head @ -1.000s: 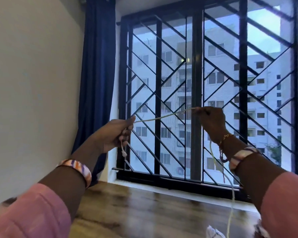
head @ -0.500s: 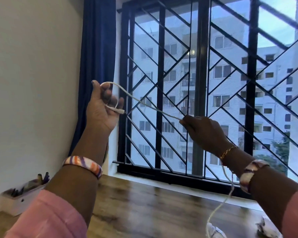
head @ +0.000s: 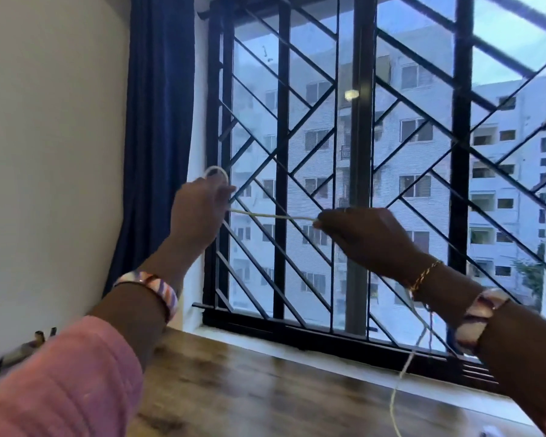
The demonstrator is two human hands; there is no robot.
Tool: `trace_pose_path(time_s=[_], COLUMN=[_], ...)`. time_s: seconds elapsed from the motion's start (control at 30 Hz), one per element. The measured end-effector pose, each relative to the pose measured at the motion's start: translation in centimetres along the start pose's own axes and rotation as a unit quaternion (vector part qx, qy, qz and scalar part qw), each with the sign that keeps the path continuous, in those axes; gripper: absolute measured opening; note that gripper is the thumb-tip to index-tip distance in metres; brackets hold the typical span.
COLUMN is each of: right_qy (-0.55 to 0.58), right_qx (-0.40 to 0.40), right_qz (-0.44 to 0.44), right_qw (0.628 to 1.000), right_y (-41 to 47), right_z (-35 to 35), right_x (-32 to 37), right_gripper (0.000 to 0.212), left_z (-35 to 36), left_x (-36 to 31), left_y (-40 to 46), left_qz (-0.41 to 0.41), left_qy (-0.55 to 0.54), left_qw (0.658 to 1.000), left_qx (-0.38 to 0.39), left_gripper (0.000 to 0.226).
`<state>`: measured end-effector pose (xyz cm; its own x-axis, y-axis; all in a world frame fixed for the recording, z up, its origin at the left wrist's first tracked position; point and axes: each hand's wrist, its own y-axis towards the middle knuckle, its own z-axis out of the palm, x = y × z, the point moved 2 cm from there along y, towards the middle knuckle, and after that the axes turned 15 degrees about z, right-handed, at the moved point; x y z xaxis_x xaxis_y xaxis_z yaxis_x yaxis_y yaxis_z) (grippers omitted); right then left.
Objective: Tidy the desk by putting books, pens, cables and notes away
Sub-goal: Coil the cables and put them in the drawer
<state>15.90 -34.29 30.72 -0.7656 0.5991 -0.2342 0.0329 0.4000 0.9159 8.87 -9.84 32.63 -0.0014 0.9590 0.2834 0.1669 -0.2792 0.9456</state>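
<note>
- Head view, what changed: half a second ago the left hand [head: 199, 212] was raised with its palm turned towards the camera and one turn of the white cable [head: 271, 216] draped over its fingers; now it has dropped lower and rolled over so its back faces the camera, and a small loop of cable shows above its knuckles
- The right hand [head: 369, 238] sat lower than the left then, with the cable slanting down to it; now the two are nearly level and the stretch between them runs almost flat and taut
- My reading: the cable is being wound into a coil round the left hand, one more turn just laid on, so this item is partly bundled and not yet put away
- Left hand: fingers curled round the loop, holding the coil
- Right hand: fingertips pinched on the cable, feeding it; the rest of the hand is closed loosely
- Where the cable is: held in the air before the window grille [head: 297, 171], its slack tail hanging from under the right wrist down towards the wooden desk [head: 265, 389], where it leaves the frame
</note>
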Motion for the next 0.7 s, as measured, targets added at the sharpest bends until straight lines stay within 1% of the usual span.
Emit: trace_pose_path(time_s=[0.03, 0.07, 0.1, 0.13, 0.17, 0.2, 0.23, 0.27, 0.3, 0.33, 0.37, 0.4, 0.43, 0.47, 0.5, 0.53, 0.57, 0.6, 0.63, 0.67, 0.7], right_qy=[0.037, 0.069, 0.094, 0.112, 0.125, 0.139, 0.155, 0.170, 0.194, 0.229, 0.274, 0.318, 0.350, 0.360, 0.353, 0.337, 0.319, 0.299, 0.272, 0.243, 0.224], right_qx=[-0.014, -0.026, -0.039, -0.052, -0.064, -0.068, -0.064, -0.048, -0.023, 0.017, 0.069, 0.129, 0.184, 0.225, 0.253, 0.276, 0.292, 0.300, 0.304, 0.299, 0.286], right_qz=[0.030, 0.060, 0.084, 0.108, 0.134, 0.164, 0.196, 0.226, 0.253, 0.283, 0.317, 0.352, 0.380, 0.393, 0.391, 0.373, 0.349, 0.320, 0.295, 0.277, 0.269], right_qw=[0.999, 0.995, 0.991, 0.987, 0.981, 0.974, 0.966, 0.958, 0.947, 0.931, 0.905, 0.871, 0.836, 0.816, 0.811, 0.819, 0.832, 0.848, 0.864, 0.880, 0.892], right_y=[0.2, 0.5, 0.8, 1.1, 1.2, 1.4, 1.5, 1.4, 1.3, 1.3, 1.1, 0.8, 0.6, 0.3, 0.0, -0.3, -0.6, -1.0, -1.3, -1.6, -1.8], right_z=[-0.6, -1.2, -1.7, -2.0, -2.0, -2.2, -2.0, -1.7, -1.4, -1.0, -0.6, -0.6, -0.5, -0.7, -1.3, -2.1, -3.0, -4.0, -5.0, -5.8, -6.5], right_x=[-1.1, -2.4, -3.6, -4.7, -6.2, -7.2, -8.3, -9.1, -9.5, -9.5, -9.3, -8.7, -8.0, -7.1, -6.5, -5.8, -5.2, -4.7, -4.5, -4.3, -4.3], right_gripper=[0.037, 0.036, 0.034, 0.030, 0.027, 0.027, 0.030, 0.033, 0.030, 0.026, 0.024, 0.030, 0.037, 0.041, 0.040, 0.037, 0.033, 0.030, 0.027, 0.023, 0.021], left_z=[0.2, 0.4, 0.6, 0.5, 0.2, -0.2, -0.4, -0.6, -0.9, -1.0, -1.0, -1.0, -0.9, -0.9, -0.9, -0.9, -1.0, -0.8, -0.6, -0.3, -0.3], left_x=[-1.0, -2.3, -3.9, -5.5, -7.3, -8.9, -10.1, -11.4, -12.3, -13.0, -13.6, -14.1, -14.4, -14.7, -15.0, -15.0, -15.1, -14.6, -14.2, -13.5, -12.8], left_y=[0.2, 0.3, 0.5, 0.7, 1.0, 1.5, 1.9, 2.4, 2.9, 3.3, 3.9, 4.7, 5.5, 6.3, 7.0, 7.7, 8.2, 8.5, 8.6, 8.4, 7.8], left_qz=[0.039, 0.058, 0.058, 0.021, -0.036, -0.094, -0.138, -0.168, -0.192, -0.216, -0.247, -0.288, -0.329, -0.367, -0.395, -0.413, -0.428, -0.434, -0.436, -0.433, -0.405], left_qy=[0.010, -0.012, -0.060, -0.142, -0.249, -0.355, -0.438, -0.493, -0.541, -0.599, -0.664, -0.731, -0.784, -0.821, -0.835, -0.829, -0.802, -0.766, -0.715, -0.636, -0.514], left_qw=[0.996, 0.986, 0.974, 0.960, 0.939, 0.906, 0.870, 0.839, 0.807, 0.762, 0.701, 0.618, 0.526, 0.422, 0.332, 0.276, 0.278, 0.320, 0.396, 0.506, 0.658], left_qx=[0.082, 0.155, 0.212, 0.240, 0.236, 0.210, 0.179, 0.156, 0.138, 0.118, 0.086, 0.036, -0.033, -0.113, -0.189, -0.259, -0.310, -0.349, -0.376, -0.389, -0.373], left_gripper=[0.026, 0.024, 0.021, 0.020, 0.022, 0.028, 0.033, 0.037, 0.039, 0.037, 0.035, 0.035, 0.037, 0.038, 0.036, 0.031, 0.025, 0.021, 0.019, 0.022, 0.026])
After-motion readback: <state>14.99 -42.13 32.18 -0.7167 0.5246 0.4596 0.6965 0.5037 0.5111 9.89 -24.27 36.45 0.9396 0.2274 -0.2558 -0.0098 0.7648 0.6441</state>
